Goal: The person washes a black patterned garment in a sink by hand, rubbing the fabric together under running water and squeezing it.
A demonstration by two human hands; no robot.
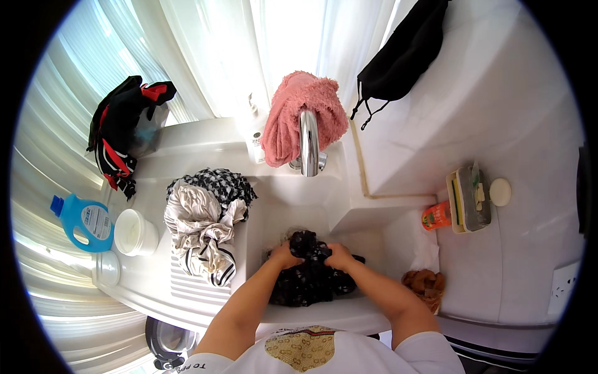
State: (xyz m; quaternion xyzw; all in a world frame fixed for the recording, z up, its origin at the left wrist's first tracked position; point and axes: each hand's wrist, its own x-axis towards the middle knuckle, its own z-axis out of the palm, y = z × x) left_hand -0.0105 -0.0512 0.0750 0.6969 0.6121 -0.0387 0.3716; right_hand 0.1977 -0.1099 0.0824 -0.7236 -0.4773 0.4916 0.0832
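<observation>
A black garment with small pale specks lies bunched in the white sink basin. My left hand grips its upper part from the left, fingers closed in the cloth. From the right, my right hand is closed on the same garment, a short way apart. A dark bunch of the cloth rises between the two hands. The fingertips are partly hidden by the fabric. Above the basin stands a chrome faucet with a pink fluffy towel draped over it.
Left of the basin, a cream garment and black-and-white cloth lie on the ribbed washboard. Farther left are a white tub and blue detergent bottle. An orange packet, wall caddy and brown cloth are at right.
</observation>
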